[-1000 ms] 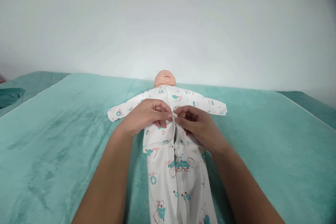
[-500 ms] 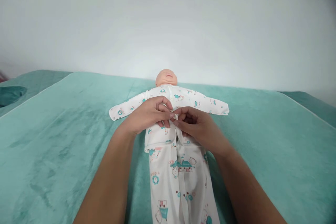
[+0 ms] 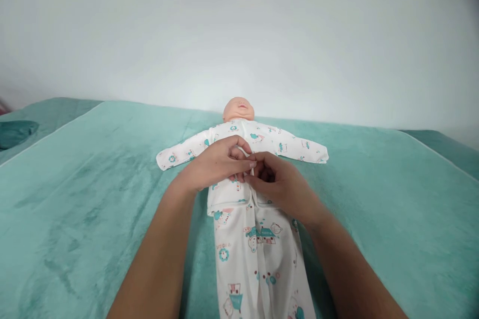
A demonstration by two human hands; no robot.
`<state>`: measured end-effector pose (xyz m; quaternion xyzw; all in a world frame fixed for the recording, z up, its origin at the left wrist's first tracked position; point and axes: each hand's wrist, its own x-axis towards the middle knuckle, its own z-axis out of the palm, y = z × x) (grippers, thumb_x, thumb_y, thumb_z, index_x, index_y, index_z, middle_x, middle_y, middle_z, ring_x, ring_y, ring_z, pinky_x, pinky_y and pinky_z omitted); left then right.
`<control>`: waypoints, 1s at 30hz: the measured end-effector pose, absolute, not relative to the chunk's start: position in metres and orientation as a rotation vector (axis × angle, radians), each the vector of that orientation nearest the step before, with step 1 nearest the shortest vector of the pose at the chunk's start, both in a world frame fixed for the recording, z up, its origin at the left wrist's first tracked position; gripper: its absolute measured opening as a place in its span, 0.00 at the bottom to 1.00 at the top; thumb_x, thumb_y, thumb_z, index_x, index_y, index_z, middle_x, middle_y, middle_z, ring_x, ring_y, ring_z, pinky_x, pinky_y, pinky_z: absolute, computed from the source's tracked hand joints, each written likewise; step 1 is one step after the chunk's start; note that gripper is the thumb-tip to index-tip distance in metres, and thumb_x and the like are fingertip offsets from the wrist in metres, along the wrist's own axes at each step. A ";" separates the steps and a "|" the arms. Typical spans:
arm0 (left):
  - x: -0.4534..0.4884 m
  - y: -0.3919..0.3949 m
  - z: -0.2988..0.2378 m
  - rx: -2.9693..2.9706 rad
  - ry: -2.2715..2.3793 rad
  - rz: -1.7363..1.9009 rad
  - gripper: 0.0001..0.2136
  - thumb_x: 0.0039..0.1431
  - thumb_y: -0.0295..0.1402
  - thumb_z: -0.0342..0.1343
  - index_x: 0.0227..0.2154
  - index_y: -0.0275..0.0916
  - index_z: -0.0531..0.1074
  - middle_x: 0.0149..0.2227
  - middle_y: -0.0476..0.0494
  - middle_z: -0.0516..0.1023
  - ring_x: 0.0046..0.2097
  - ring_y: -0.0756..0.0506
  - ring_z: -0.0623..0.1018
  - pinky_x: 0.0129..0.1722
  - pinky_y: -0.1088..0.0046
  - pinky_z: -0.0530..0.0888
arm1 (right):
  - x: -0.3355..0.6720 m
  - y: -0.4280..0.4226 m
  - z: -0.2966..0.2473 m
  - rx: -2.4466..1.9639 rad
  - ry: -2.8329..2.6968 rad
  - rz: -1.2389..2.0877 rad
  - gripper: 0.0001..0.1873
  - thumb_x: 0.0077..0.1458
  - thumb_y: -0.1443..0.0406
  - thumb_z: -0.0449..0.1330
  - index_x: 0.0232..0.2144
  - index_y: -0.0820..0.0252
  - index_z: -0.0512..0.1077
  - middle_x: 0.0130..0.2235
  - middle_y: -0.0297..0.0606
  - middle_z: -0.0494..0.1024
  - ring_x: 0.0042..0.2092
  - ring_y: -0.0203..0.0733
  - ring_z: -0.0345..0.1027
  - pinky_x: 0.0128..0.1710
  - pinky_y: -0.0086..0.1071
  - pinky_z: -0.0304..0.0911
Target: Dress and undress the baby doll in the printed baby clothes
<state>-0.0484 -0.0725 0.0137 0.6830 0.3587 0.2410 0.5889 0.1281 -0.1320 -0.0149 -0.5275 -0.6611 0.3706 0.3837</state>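
Head cam: baby doll (image 3: 238, 110) was seen on its back on teal plush blanket (image 3: 93, 184), printed baby top (image 3: 226, 196) over its torso w/ sleeves (image 3: 307, 151) spread, overlapping printed lower garment (image 3: 239, 239). Top's front edge was pinched near mid-front by closed fingertips of both L hand (image 3: 220, 160) and R hand (image 3: 282, 179), tho exact grip pts were hidden by fingers. Edges could be misaligned, it was judged, if either pinch were loosened or pulled unevenly, & soft fabric could be stretched or doll dragged if tugged too hard.

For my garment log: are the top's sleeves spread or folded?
Spread: both sleeves of the white top extend outward across the green cloth.
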 end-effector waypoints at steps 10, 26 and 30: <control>-0.041 -0.076 0.014 1.721 0.945 0.618 0.08 0.48 0.25 0.52 0.33 0.40 0.66 0.25 0.54 0.72 0.26 0.51 0.75 0.26 0.77 0.70 | 0.129 -0.132 -0.018 -1.261 -1.593 1.050 0.14 0.57 0.64 0.59 0.47 0.53 0.70 0.30 0.29 0.71 0.29 0.32 0.62 0.28 0.28 0.58; -0.041 -0.073 0.016 1.636 0.923 0.699 0.05 0.55 0.29 0.56 0.32 0.40 0.64 0.21 0.55 0.71 0.23 0.53 0.72 0.24 0.78 0.70 | 0.130 -0.130 -0.014 -1.317 -1.330 1.143 0.11 0.53 0.66 0.57 0.41 0.55 0.68 0.23 0.24 0.70 0.19 0.29 0.58 0.18 0.23 0.52; -0.046 -0.074 0.020 1.627 0.968 0.630 0.11 0.51 0.31 0.62 0.34 0.40 0.66 0.26 0.54 0.72 0.26 0.52 0.74 0.28 0.77 0.73 | 0.132 -0.130 -0.011 -1.388 -1.306 1.171 0.12 0.53 0.65 0.58 0.41 0.55 0.68 0.22 0.25 0.71 0.17 0.29 0.56 0.16 0.23 0.52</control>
